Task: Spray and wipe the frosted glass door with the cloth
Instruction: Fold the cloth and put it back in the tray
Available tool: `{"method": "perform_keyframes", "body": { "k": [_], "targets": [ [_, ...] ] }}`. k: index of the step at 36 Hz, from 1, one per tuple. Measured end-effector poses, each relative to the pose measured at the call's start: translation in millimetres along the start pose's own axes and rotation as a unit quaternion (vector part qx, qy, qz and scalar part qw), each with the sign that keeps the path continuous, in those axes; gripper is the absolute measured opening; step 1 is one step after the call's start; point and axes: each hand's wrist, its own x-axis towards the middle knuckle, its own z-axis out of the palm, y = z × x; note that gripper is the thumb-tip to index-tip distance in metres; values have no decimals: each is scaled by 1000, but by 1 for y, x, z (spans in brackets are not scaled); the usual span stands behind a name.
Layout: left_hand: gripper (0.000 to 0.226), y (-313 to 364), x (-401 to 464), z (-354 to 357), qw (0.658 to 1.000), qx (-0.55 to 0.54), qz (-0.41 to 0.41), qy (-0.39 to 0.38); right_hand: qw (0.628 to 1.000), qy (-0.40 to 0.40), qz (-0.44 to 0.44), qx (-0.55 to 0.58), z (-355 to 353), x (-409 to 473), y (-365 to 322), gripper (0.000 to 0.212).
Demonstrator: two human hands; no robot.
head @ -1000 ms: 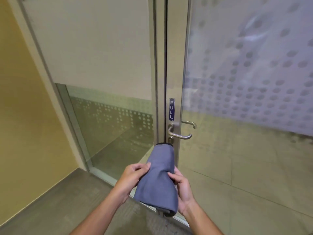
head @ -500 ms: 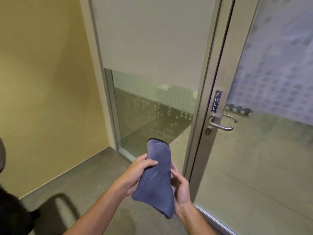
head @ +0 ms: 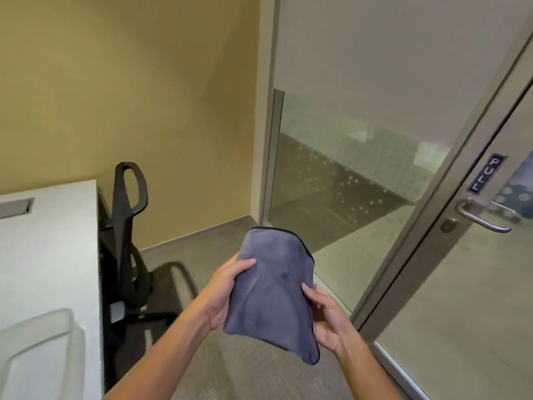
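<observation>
Left of the frosted glass door (head: 473,284) with its grey metal frame, a folded blue-grey microfibre cloth (head: 274,295) is hanging between two bare hands, out in the air above the carpeted floor (head: 239,368) and not touching the glass. On the side of the cloth away from the door, the left hand (head: 223,290) is gripping the edge, its thumb lying across the front face and its fingers wrapping behind. On the side nearer the door, the right hand (head: 327,320) is pinching the opposite edge, thumb on the front, fingers (head: 320,306) curling behind the fabric. A dark piped hem is running round the top of the cloth.

On the door frame, a small dark PULL sign (head: 486,173) is sitting above a silver lever handle (head: 484,216), with a keyhole just beside the handle. Left of the door, a fixed glass panel (head: 360,116) is standing against a yellow wall (head: 129,96). Farther left of the door, a black office chair (head: 127,241) is tucked beside a white bench (head: 49,255).
</observation>
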Motion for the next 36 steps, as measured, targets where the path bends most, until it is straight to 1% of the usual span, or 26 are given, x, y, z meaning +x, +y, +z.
{"method": "perform_keyframes", "body": {
  "k": [2,5,6,8,10,11,12,13,14,16,17,19,21,23,26,27,28,29,30,32,33,34,36],
  "targets": [
    [28,2,-9,-20,999,18,4,35,999,-16,-1,-43,6,6,7,64],
    [26,4,-21,-46,993,69,17,91,993,-18,3,-120,17,17,14,68],
    [27,3,-25,-54,990,84,21,109,989,-22,6,-144,22,20,16,71],
    [36,-1,-34,-71,983,106,31,148,982,-21,7,-188,33,28,19,78],
    [51,-2,-44,-85,976,121,54,176,973,-9,-13,-231,44,35,22,93],
    [58,-3,-49,-92,973,126,67,181,967,-1,-18,-252,49,38,23,104],
    [60,-3,-55,-98,972,131,75,182,963,11,-18,-270,53,41,24,116],
    [57,-3,-60,-103,969,143,79,184,958,15,-17,-285,56,44,25,125],
    [51,-3,-65,-108,965,166,84,187,954,7,-16,-298,60,47,25,130],
    [36,-1,-75,-115,944,236,103,206,944,-27,-12,-327,70,52,25,126],
    [31,0,-80,-118,931,269,113,220,940,-48,-14,-338,75,55,25,118],
    [30,2,-88,-124,914,297,126,248,927,-79,-29,-367,85,62,26,90],
    [32,1,-94,-127,907,302,128,264,909,-94,-47,-404,92,70,25,61],
    [31,-3,-96,-129,908,298,128,267,897,-91,-68,-428,96,77,22,47],
    [31,-3,-103,-133,904,309,124,268,896,-95,-77,-426,91,81,32,47],
    [33,-4,-106,-138,907,312,117,258,893,-88,-78,-434,95,85,32,49],
    [37,-4,-106,-137,907,318,110,254,885,-99,-72,-449,93,87,27,51],
    [44,-5,-104,-131,895,303,107,310,875,-172,-31,-452,97,105,18,53],
    [52,-5,-104,-127,885,297,100,345,849,-230,9,-475,98,116,14,60],
    [64,-1,-109,-130,876,339,87,332,812,-249,17,-527,102,124,14,79],
    [70,-3,-111,-133,871,361,72,326,797,-257,16,-546,103,122,17,86],
    [76,-3,-110,-135,865,379,64,322,779,-261,9,-570,102,119,19,88],
    [84,0,-111,-129,860,391,51,323,735,-250,-28,-629,103,126,20,82]
  ]
}}
